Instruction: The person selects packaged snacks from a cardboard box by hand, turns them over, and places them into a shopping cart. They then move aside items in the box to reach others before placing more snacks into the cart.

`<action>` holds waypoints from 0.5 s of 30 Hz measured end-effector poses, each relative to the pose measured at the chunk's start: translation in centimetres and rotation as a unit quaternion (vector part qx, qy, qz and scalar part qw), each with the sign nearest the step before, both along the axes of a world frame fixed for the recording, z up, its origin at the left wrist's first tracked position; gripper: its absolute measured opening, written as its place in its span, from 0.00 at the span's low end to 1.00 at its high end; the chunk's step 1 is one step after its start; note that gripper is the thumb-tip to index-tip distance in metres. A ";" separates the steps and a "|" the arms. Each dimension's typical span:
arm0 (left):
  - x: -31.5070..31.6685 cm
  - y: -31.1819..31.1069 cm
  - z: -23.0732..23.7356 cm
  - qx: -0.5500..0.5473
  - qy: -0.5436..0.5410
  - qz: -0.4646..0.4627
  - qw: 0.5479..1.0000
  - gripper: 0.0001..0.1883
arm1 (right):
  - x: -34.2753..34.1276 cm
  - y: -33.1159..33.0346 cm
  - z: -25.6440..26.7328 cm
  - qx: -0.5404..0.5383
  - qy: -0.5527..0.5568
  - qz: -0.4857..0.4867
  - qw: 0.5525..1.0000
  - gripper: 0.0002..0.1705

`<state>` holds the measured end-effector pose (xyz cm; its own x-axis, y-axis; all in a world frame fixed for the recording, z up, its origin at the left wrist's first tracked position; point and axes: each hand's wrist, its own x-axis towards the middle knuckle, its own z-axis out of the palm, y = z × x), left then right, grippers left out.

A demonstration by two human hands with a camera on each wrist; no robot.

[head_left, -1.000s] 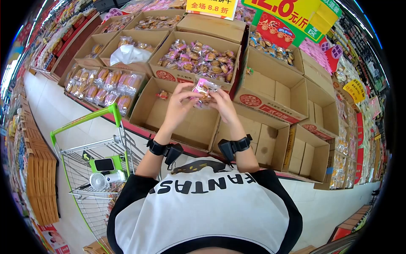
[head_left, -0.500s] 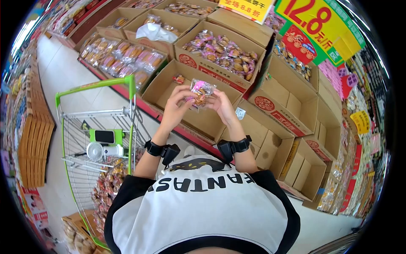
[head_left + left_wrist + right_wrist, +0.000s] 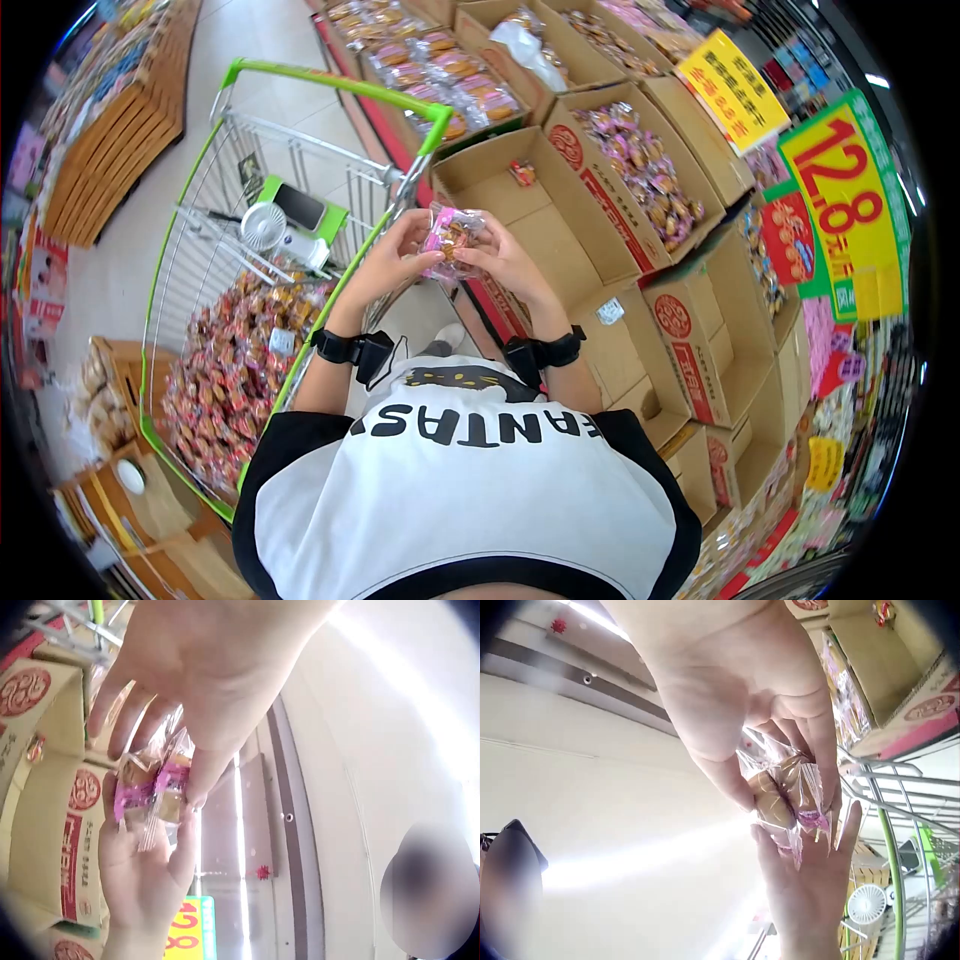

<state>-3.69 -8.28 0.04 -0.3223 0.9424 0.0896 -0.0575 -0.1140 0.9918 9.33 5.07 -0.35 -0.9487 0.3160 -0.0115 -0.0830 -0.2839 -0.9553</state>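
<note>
Both hands hold small wrapped pastries (image 3: 455, 236) in front of the chest, in clear film with pink labels. My left hand (image 3: 395, 258) grips them from the left, its thumb along the near side. From the other side my right hand (image 3: 512, 265) pinches them, thumb toward the body. Two golden-brown pieces (image 3: 774, 796) show side by side through crinkled film in the right wrist view. In the left wrist view the packets (image 3: 154, 786) sit between the thumbs and fingers of both hands. Close to the left hand is the green rim of a shopping cart (image 3: 335, 83).
Many red-wrapped packets (image 3: 225, 375) fill the cart's lower part; a phone (image 3: 300, 205) and small white fan (image 3: 263, 227) sit higher up. To the right stand cardboard boxes, one with a single red packet (image 3: 522, 174), another with pink-labelled pastries (image 3: 640, 165). Price signs (image 3: 850, 205) stand behind.
The body has turned left, bringing the hands and packets from over the boxes to beside the cart. The cart's heap of packets has come into fuller view. Both hands keep their hold.
</note>
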 end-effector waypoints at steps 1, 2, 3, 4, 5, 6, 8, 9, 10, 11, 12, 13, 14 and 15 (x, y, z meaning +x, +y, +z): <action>-0.4 -1.2 0.0 0.000 -0.001 0.017 1.000 0.25 | -0.7 -0.6 -0.1 0.000 -0.001 0.017 1.000 0.27; -0.7 -2.3 0.0 -0.039 -0.007 0.021 0.999 0.25 | -1.4 -1.2 -0.2 -0.007 -0.020 0.046 0.999 0.27; -0.9 -3.6 0.2 -0.077 -0.015 0.025 0.997 0.24 | -1.9 -1.8 -0.3 -0.012 -0.038 0.075 0.996 0.27; -0.8 -4.8 0.4 -0.113 -0.024 0.040 0.993 0.21 | -2.5 -2.5 -0.8 0.003 -0.070 0.087 0.994 0.27; -0.9 -6.0 0.1 -0.113 -0.028 0.058 0.991 0.21 | -3.1 -3.0 -1.3 0.003 -0.072 0.105 0.992 0.27; -1.0 -7.1 -0.4 -0.110 -0.013 0.066 0.992 0.19 | -3.8 -3.6 -1.7 0.020 -0.085 0.134 0.987 0.27; -0.9 -9.7 -1.0 -0.126 -0.012 0.091 0.988 0.16 | -4.8 -5.0 -1.6 0.058 -0.114 0.187 0.974 0.27; -0.8 -10.8 -1.0 -0.126 -0.015 0.107 0.986 0.16 | -5.4 -5.7 -2.0 0.059 -0.114 0.202 0.971 0.27; -0.6 -11.9 -0.8 -0.139 -0.022 0.122 0.982 0.16 | -6.0 -6.5 -2.5 0.051 -0.123 0.230 0.964 0.27; -0.4 -12.9 -0.8 -0.151 -0.029 0.137 0.979 0.16 | -6.5 -7.3 -3.0 0.043 -0.132 0.257 0.957 0.27; 0.0 -13.7 -1.2 -0.121 -0.060 0.172 0.976 0.17 | -7.0 -8.1 -3.0 0.036 -0.135 0.282 0.949 0.27; 0.4 -14.7 -1.2 -0.121 -0.062 0.185 0.973 0.17 | -7.3 -9.0 -3.0 0.037 -0.135 0.295 0.945 0.27; 0.9 -15.7 -1.1 -0.139 -0.095 0.221 0.961 0.17 | -7.6 -9.9 -2.8 0.015 -0.135 0.305 0.943 0.27; 1.2 -16.5 -0.9 -0.156 -0.127 0.255 0.946 0.17 | -7.8 -10.8 -2.7 -0.006 -0.135 0.315 0.940 0.27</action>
<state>-2.45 -24.77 -0.83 -0.7160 0.6266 -0.3079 -0.3149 0.1039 0.9434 1.55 -5.70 -3.04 -0.9098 -0.3085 -0.2778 0.3492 -0.2070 -0.9139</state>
